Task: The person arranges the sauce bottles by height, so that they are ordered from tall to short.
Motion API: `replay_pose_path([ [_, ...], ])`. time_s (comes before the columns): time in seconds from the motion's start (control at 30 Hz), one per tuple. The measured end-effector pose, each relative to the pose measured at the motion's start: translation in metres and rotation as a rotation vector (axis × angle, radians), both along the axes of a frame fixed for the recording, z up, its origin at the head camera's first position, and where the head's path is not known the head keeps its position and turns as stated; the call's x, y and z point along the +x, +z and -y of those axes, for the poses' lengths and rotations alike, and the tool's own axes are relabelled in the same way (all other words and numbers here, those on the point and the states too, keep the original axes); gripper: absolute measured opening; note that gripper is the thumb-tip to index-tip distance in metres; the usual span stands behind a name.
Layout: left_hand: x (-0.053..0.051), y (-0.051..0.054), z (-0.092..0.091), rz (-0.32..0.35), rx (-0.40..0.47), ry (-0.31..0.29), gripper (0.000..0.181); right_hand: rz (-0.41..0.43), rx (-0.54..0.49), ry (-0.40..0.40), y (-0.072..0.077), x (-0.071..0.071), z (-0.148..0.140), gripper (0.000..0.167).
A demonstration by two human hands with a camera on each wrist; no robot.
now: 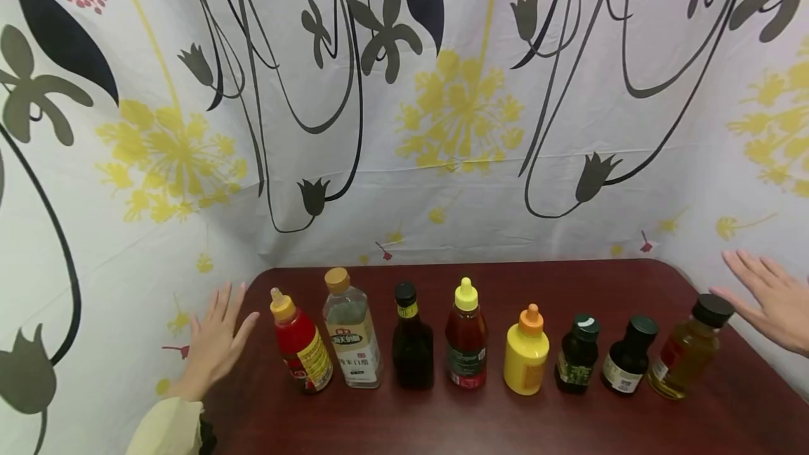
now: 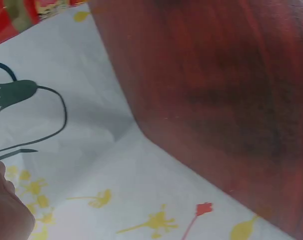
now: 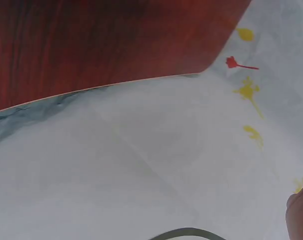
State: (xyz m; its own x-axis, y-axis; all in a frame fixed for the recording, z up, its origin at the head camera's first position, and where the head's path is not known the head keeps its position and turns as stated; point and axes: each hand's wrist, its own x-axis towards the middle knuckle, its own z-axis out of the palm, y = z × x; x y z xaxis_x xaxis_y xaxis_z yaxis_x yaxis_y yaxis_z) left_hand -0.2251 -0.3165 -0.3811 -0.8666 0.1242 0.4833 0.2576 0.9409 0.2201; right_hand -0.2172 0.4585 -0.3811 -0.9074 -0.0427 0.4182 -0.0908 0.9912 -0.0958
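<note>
My left hand, fingers straight and spread, is raised at the table's left side, nearest a red squeeze bottle with a yellow cap. My right hand is likewise stretched out at the right edge, close to an oil-coloured bottle with a black lid. Neither holds anything. Between them stand a clear white vinegar bottle, a dark sauce bottle, a red sauce bottle with a yellow tip, a yellow squeeze bottle and two small dark bottles, one beside the other.
The bottles stand in a row on a dark reddish-brown table with rounded back corners. Behind it and at both sides hangs a white cloth printed with flowers. In the left wrist view, part of a red labelled bottle shows at the top corner.
</note>
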Motion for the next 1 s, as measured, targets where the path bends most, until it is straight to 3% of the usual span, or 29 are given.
replay_pose_path([
  [0.17, 0.001, 0.017, -0.003, -0.020, 0.003, -0.020, 0.062, -0.023, -0.032, -0.016, 0.019, -0.008, 0.003, 0.079],
  [0.33, 0.001, 0.032, -0.006, -0.084, 0.001, -0.048, 0.061, -0.063, -0.081, 0.001, 0.045, -0.015, 0.012, 0.077],
  [0.63, 0.002, 0.049, -0.014, -0.184, 0.032, -0.093, 0.059, -0.075, -0.004, 0.023, 0.089, -0.020, 0.048, 0.078],
  [1.0, 0.002, 0.063, -0.030, -0.322, 0.093, -0.190, 0.058, -0.152, 0.059, 0.253, 0.127, -0.022, 0.111, 0.069],
])
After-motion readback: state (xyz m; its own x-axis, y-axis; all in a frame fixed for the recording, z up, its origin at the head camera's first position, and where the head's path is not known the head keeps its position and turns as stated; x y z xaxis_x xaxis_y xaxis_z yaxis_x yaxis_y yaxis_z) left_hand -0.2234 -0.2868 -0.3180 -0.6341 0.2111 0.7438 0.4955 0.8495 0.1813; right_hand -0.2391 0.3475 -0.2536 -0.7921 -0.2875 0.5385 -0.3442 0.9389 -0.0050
